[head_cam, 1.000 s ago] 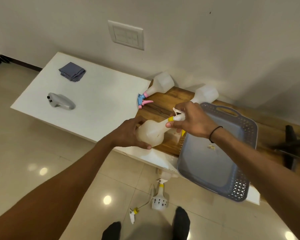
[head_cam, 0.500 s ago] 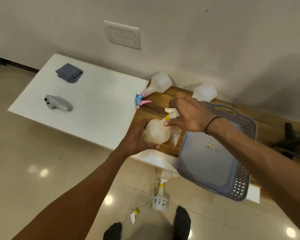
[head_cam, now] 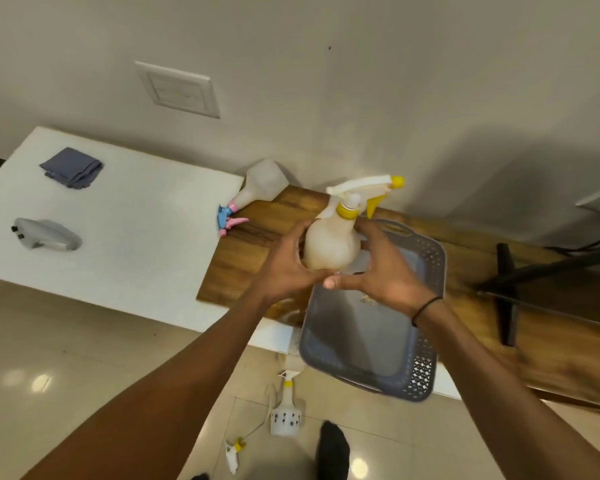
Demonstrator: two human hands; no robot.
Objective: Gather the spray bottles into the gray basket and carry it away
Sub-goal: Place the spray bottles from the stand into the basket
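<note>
A translucent spray bottle with a yellow collar and trigger (head_cam: pixel 331 242) stands upright between both hands, above the left rim of the gray basket (head_cam: pixel 420 379). My left hand (head_cam: pixel 284 268) wraps its left side and my right hand (head_cam: pixel 385 271) cups its right side and base. The basket sits on the wooden table (head_cam: pixel 257 244) and overhangs its front edge; a small scrap lies inside. A second bottle with a pink and blue trigger (head_cam: pixel 257 190) lies on its side at the table's back left. A third bottle (head_cam: pixel 286 410) stands on the floor, with a loose trigger head (head_cam: pixel 232 453) beside it.
A white table (head_cam: pixel 125 230) at left holds a folded blue-grey cloth (head_cam: pixel 71 167) and a grey handheld controller (head_cam: pixel 45 234). The wall with a switch plate (head_cam: pixel 179 89) is close behind. A black stand (head_cam: pixel 510 289) rests on the wood at right. My feet in black socks are below.
The bottle went from lying tilted to upright and was lifted higher. My right hand moved from its neck down to its body and base. The view shifted closer.
</note>
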